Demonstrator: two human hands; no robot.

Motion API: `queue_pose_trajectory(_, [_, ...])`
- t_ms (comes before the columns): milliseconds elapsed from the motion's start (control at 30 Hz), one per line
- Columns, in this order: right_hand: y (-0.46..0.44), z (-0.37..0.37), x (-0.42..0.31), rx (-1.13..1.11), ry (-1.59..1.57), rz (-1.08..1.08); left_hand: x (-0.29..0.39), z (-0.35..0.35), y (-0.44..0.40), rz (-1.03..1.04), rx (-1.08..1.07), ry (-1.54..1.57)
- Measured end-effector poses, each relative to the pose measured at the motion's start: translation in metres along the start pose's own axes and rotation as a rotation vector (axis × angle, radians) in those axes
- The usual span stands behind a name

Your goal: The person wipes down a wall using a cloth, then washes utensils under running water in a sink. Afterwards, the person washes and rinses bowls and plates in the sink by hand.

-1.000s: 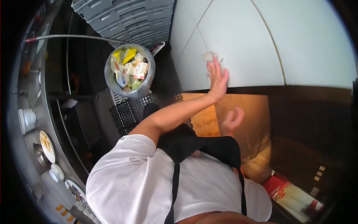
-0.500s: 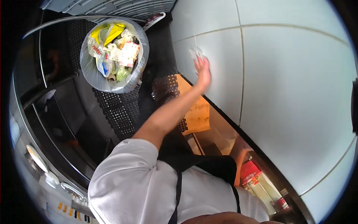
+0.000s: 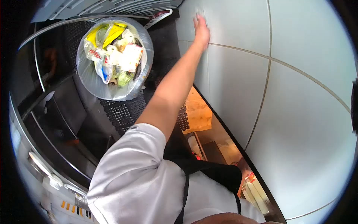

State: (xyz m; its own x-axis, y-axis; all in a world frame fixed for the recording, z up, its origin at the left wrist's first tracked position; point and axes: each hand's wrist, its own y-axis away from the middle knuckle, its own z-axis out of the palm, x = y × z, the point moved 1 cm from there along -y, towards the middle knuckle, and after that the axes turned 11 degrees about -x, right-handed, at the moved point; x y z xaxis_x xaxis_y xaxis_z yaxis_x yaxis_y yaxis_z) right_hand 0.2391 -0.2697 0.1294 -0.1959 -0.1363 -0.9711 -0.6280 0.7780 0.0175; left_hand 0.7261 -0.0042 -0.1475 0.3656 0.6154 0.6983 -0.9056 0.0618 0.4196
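Note:
My left hand reaches forward at the end of an outstretched arm and lies against a pale tiled surface. Under its fingertips is a thin white cloth, pressed to the tile; blur hides its exact shape. To the left of the forearm stands a bin lined with a clear plastic bag. Yellow and white plastic bags, crumpled paper and green leaf scraps fill it. My right hand is out of view.
A black perforated floor mat runs beneath the bin. Dark cabinet fronts with metal rails line the left side. Wooden shelving holding boxes shows below the tiles' dark edge. A white and dark red object leans behind the bin.
My left hand has slid farther away along the tiles, up the picture, taking the white cloth with it. The arm is straighter now, and the view has shifted slightly.

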Motion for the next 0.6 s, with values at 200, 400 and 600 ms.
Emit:
queue_pose_trajectory(200, [-0.019, 0.007, 0.011, -0.056, -0.079, -0.006, -0.089, 0.013, 0.182, -0.649, 0.040, -0.165])
queue_pose_trajectory(400, [-0.037, 0.029, 0.054, -0.208, -0.289, 0.012, -0.045, -0.003, 0.278, -0.674, -0.061, 0.512])
queue_pose_trajectory(600, [0.004, 0.088, 0.154, -0.519, -0.170, 0.595, 0.063, -0.157, 0.352, -0.290, 0.163, 0.171])
